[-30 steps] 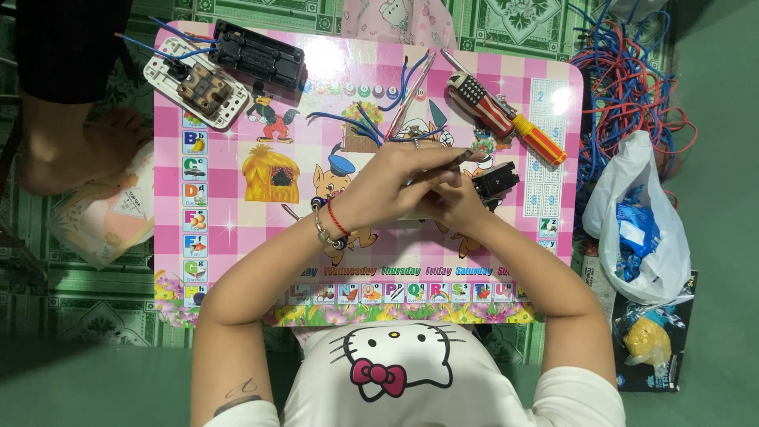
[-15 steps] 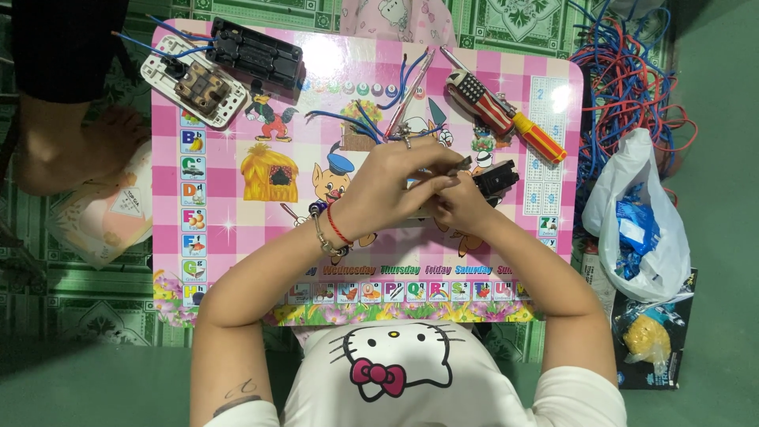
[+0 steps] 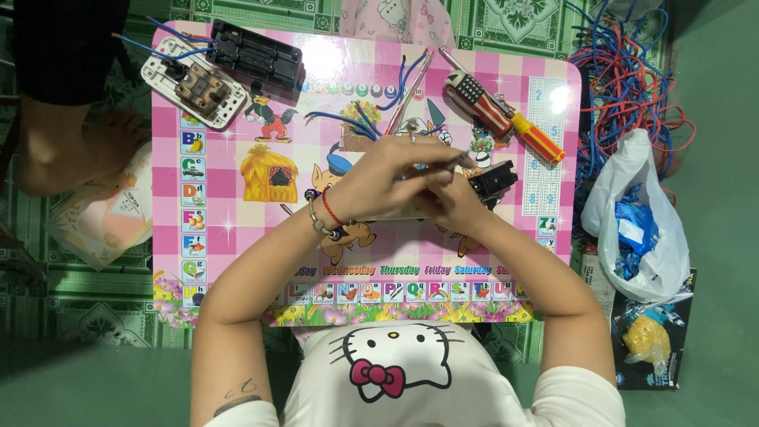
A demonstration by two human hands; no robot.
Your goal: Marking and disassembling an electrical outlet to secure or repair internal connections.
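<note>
My left hand [image 3: 385, 179], with bracelets on its wrist, is closed around a thin metal tool [image 3: 447, 163] whose tip points right. Touching it from the right, my right hand [image 3: 457, 209] grips a small black part [image 3: 494, 180] that sticks out past the fingers. Both hands meet over the middle of a pink checked children's table [image 3: 237, 229]. A pale flat piece lies partly hidden beneath them. Short blue wire pieces [image 3: 360, 122] lie just beyond my left hand.
At the table's far left stand a white switch plate [image 3: 192, 85] with blue wires and a black box [image 3: 257, 54]. Two screwdrivers [image 3: 502, 119] lie at the far right. Tangled red and blue wires [image 3: 628, 87], a white plastic bag [image 3: 632, 229] and another person's foot [image 3: 67, 150] flank the table.
Both hands stay together over the table's middle. The left fingers and the thin tool have shifted only slightly; nothing was picked up or put down.
</note>
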